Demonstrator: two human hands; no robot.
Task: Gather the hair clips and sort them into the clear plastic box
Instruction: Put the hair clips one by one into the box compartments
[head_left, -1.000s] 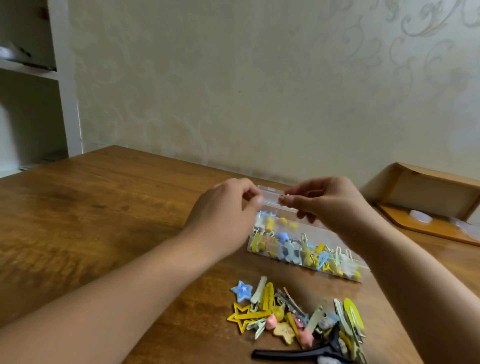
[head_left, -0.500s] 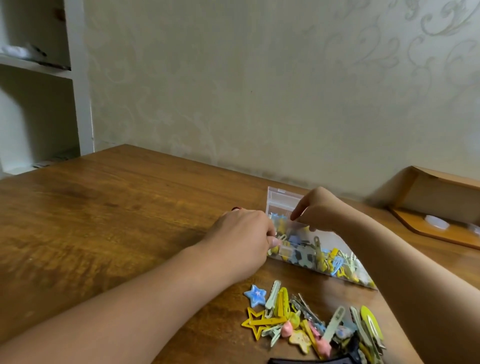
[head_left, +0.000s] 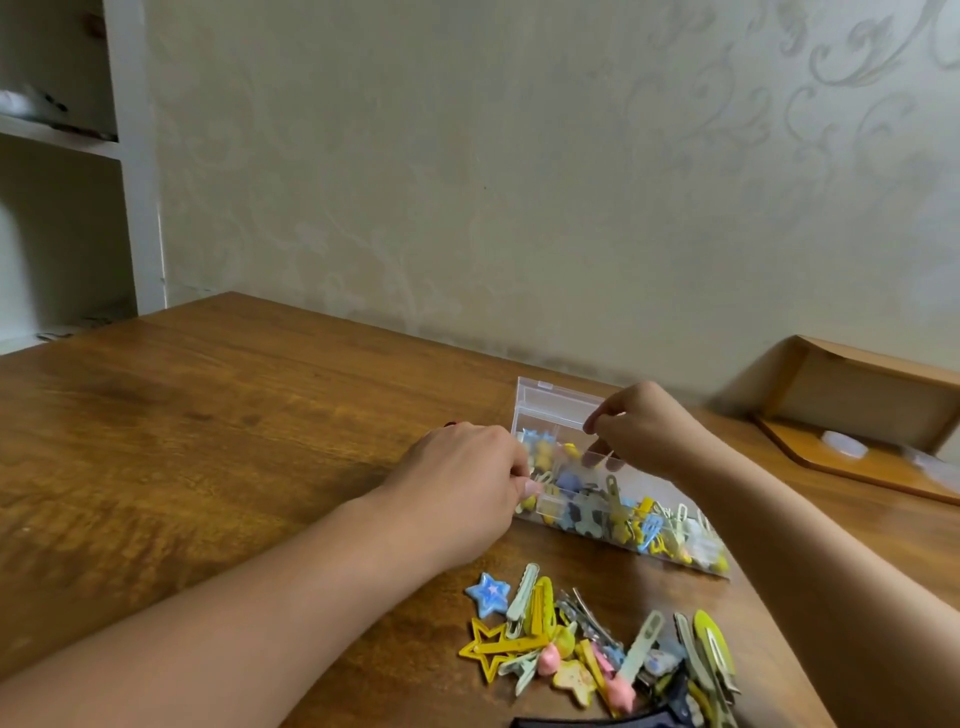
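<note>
We had our left hand (head_left: 467, 480) at the near left end of the clear plastic box (head_left: 582, 512), its fingers curled in against the box wall; the fingertips were hidden behind the knuckles, so we could not tell whether they pinched a clip or only pressed the plastic. Our right hand (head_left: 641, 434) hung just across from it, over the open compartments, with thumb and forefinger drawn together above the contents; whether anything sat between them was too small and blurred for us to make out.

Directly beneath and between both hands lay the box itself, resting on the wooden table (head_left: 208, 415), its raised lid (head_left: 558, 402) standing behind our right hand's fingers. Yellow, blue and pale clips filled its compartments, running away from our left hand toward our right forearm.

Nearer to us than either hand, below our left wrist, the loose pile of hair clips (head_left: 602, 649) lay apart from the box: a blue star clip (head_left: 488, 595) at its left edge, a yellow star-outline clip (head_left: 493, 647) just below that, and a dark clip (head_left: 587, 721) at the bottom edge of the view.

Farther out past our right arm stood a wooden tray (head_left: 862, 415) by the patterned wall (head_left: 519, 182); well beyond our left hand were white shelves (head_left: 67, 156).
</note>
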